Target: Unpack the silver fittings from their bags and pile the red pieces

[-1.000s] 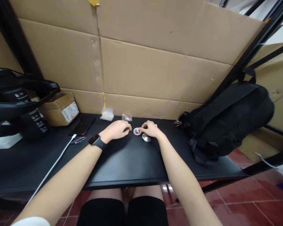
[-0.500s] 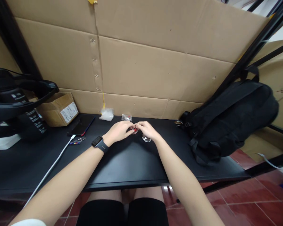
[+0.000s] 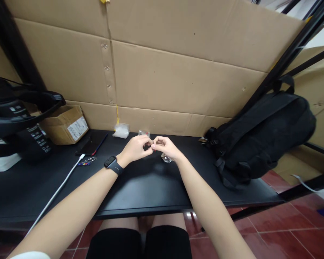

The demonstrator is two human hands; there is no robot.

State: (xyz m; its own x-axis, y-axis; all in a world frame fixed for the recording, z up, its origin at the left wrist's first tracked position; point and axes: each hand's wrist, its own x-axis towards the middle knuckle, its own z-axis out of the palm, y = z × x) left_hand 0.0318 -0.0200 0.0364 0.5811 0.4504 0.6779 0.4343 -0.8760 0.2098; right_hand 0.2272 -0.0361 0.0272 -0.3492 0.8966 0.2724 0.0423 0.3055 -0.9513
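Note:
My left hand [image 3: 137, 146] and my right hand [image 3: 166, 146] meet above the black table, fingertips pinched together. Between them is a small red thing [image 3: 154, 149], mostly covered by the fingers, so its kind does not show. A shiny, clear round object [image 3: 166, 158] lies on the table just below my right hand. Behind the fingers rests a small clear plastic packet [image 3: 144, 134], partly hidden by my left hand. On my left wrist is a dark smartwatch [image 3: 113, 164].
A white plastic bag [image 3: 121, 131], a phone [image 3: 91, 143] with a white cable [image 3: 56, 192], and a keyring [image 3: 86, 162] lie to the left. Farther left stands a cardboard box [image 3: 66, 126]. A black backpack [image 3: 267, 133] takes up the right end. Cardboard [image 3: 164, 86] walls the back.
Both hands have risen slightly and their fingers have curled more tightly. The red thing, more visible before, is now mostly covered. The whole view has shifted a little.

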